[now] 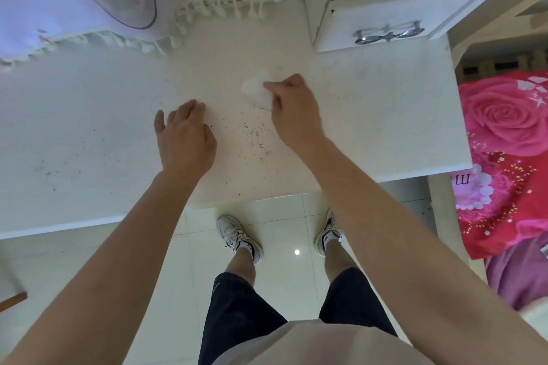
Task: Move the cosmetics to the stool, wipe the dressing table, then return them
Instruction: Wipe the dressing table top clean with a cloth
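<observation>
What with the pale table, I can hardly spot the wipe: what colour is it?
The wipe is white, held by the right hand; head view.

Very little is legible on my feed. On the red rose-print blanket (504, 127), just beside the right end of the dressing table (385, 127), I can read one dark lowercase letter, an "m". It is printed on a pale patch at the blanket's left edge, close to the table's corner. Each of the white socks (327, 238) carries a small dark mark at the ankle, possibly an "M", though it is too small for me to be sure.
</observation>
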The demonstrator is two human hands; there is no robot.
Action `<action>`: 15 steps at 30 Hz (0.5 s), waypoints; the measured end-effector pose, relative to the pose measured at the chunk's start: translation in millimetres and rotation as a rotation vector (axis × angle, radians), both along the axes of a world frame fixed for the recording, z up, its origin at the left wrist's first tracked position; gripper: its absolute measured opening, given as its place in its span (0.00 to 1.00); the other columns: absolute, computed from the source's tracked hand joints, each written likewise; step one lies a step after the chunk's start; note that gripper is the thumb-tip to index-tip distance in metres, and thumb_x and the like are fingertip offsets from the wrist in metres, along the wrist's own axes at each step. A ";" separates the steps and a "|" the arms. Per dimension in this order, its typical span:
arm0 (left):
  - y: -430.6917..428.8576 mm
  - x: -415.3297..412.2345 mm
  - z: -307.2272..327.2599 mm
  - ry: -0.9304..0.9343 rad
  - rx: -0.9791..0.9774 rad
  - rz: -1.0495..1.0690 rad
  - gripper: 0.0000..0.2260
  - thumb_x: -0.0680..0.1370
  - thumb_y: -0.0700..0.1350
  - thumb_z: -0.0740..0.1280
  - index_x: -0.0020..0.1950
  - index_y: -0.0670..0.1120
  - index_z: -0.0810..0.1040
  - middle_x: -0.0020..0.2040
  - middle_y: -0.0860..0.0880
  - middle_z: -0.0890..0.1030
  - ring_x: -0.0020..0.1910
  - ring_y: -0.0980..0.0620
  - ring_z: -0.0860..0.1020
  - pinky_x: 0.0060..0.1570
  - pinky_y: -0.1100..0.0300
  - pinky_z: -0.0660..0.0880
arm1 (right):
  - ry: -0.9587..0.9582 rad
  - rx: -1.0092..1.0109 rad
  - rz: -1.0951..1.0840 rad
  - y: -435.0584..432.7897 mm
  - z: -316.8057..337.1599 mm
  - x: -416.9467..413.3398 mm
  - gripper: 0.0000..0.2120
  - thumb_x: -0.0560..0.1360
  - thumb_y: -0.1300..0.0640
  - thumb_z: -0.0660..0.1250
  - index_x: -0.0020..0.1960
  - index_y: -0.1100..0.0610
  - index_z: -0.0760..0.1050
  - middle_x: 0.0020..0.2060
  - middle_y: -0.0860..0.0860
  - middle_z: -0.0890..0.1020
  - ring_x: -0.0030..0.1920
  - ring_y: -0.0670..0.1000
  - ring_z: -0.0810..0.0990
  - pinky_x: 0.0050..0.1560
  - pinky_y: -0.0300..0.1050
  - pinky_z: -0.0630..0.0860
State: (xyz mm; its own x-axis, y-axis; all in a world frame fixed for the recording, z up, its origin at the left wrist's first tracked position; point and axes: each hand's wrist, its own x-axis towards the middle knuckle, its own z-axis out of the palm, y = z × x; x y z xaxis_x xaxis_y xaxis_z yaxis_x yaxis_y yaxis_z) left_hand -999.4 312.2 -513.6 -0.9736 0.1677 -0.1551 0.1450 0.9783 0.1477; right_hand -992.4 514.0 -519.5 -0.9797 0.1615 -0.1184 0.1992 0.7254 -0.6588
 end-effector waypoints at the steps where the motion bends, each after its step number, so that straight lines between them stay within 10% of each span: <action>1: -3.2 -4.8 0.2 0.015 0.007 0.004 0.21 0.77 0.38 0.58 0.71 0.42 0.70 0.73 0.41 0.69 0.70 0.40 0.68 0.74 0.40 0.53 | 0.052 -0.007 -0.089 11.5 1.0 -0.1 0.18 0.78 0.65 0.61 0.65 0.56 0.79 0.55 0.58 0.75 0.50 0.56 0.79 0.57 0.37 0.71; 7: -25.2 -27.3 -5.2 -0.011 -0.003 0.030 0.24 0.79 0.39 0.55 0.76 0.45 0.63 0.78 0.42 0.59 0.78 0.43 0.55 0.74 0.39 0.50 | 0.007 0.128 -0.575 88.9 -12.2 -0.4 0.18 0.80 0.63 0.57 0.68 0.59 0.74 0.52 0.49 0.70 0.46 0.49 0.73 0.51 0.32 0.68; 15: -35.8 -36.4 -6.2 -0.086 0.021 0.015 0.22 0.80 0.42 0.56 0.75 0.47 0.67 0.77 0.44 0.63 0.75 0.41 0.61 0.70 0.39 0.61 | -0.069 0.210 0.165 -43.1 -4.6 -42.8 0.21 0.79 0.65 0.57 0.72 0.59 0.69 0.60 0.58 0.69 0.53 0.57 0.76 0.54 0.43 0.72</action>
